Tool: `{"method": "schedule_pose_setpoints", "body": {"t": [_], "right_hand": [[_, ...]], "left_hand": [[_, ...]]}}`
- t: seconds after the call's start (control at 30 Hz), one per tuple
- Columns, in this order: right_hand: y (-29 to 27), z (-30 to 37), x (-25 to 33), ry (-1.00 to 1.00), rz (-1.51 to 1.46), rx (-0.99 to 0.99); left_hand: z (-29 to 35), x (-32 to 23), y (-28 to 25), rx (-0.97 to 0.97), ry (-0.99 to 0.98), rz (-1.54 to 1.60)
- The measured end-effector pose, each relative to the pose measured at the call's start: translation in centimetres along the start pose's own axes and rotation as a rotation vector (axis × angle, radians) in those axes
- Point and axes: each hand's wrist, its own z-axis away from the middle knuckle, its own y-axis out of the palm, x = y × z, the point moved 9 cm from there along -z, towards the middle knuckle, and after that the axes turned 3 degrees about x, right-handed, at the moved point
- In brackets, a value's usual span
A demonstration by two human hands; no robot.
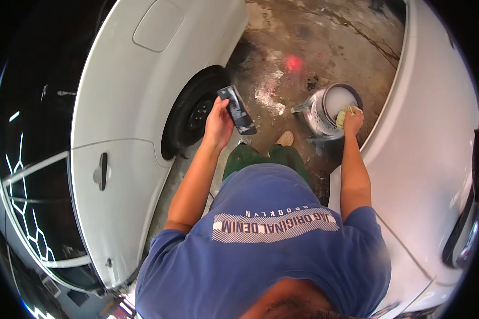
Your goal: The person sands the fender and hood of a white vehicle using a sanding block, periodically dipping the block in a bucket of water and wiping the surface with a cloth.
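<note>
My left hand (219, 125) grips a dark, flat rectangular block (239, 112) with whitish smears on its face, held up near the wheel of the car on the left. Whether it is a sanding block, I cannot tell. At the bucket's near right rim, my right hand (353, 122) is closed on a pale yellow-green cloth (344, 116). Cloudy whitish liquid (337, 100) fills the round bucket (320, 121), which stands on the floor ahead and to the right. Part of the bucket's rim is hidden behind the right hand.
A light-coloured car (122, 101) flanks me on the left, its black wheel (197, 111) close to my left forearm. On the right curves another light car body (410, 175). The wet, stained concrete floor (271, 42) has whitish patches and a crack.
</note>
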Motion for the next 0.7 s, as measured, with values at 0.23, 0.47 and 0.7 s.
{"method": "schedule_pose_setpoints", "body": {"t": [0.23, 0.47, 0.7], "right_hand": [[2.8, 8.0, 19.2, -0.047, -0.857, 1.036], [-4.9, 15.1, 26.0, 0.186, -1.331, 1.340], [-7.9, 15.6, 21.3, 0.322, -1.931, 1.194]], "left_hand": [[-3.6, 3.5, 3.7, 0.058, -0.049, 0.057], [-8.0, 7.8, 14.1, 0.305, -0.097, -0.295], [-6.1, 10.0, 20.4, 0.580, -0.120, -0.711]]}}
